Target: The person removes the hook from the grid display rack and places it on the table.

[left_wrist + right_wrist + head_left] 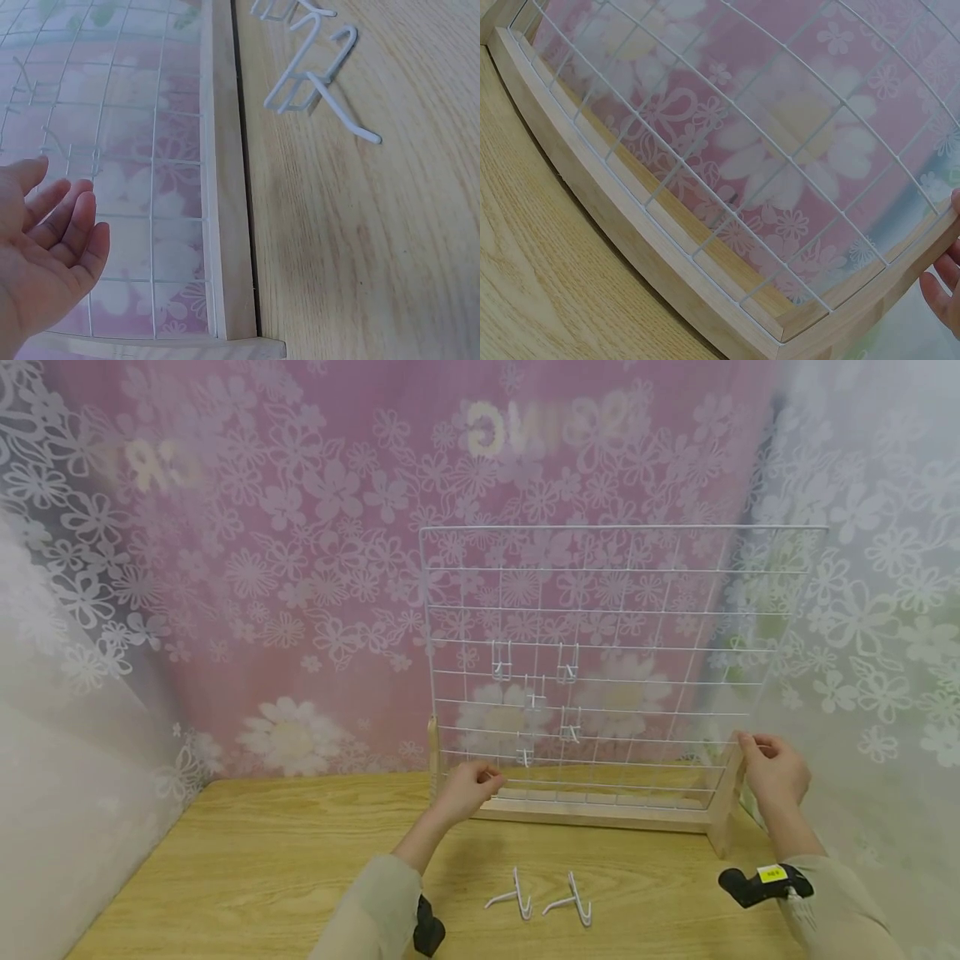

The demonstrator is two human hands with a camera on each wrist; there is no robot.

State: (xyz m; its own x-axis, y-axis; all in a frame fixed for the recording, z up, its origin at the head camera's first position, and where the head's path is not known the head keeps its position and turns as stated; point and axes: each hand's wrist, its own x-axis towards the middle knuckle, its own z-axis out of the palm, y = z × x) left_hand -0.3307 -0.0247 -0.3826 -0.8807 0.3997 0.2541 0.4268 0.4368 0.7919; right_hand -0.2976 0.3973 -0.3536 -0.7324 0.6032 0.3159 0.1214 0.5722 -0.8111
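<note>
A white wire grid (622, 527) stands upright in a wooden stand (600, 820) on the table. Several white double-wire hooks (569, 673) hang on its left and middle part. My left hand (465, 789) is in front of the grid's lower left, below the lowest hook; its fingers are loosely bent with nothing between them, as the left wrist view also shows. With my right hand (777, 772) I hold the top of the stand's right post (885, 296), fingertips behind it. Two loose white hooks (519, 893) lie side by side on the table before the stand.
The wood-grain table (247, 860) reaches to a pink and white floral curtain (337, 610) behind the grid. Pale translucent sheeting (885, 693) with flowers hangs close beside the right hand. Each wrist wears a black camera mount (765, 885).
</note>
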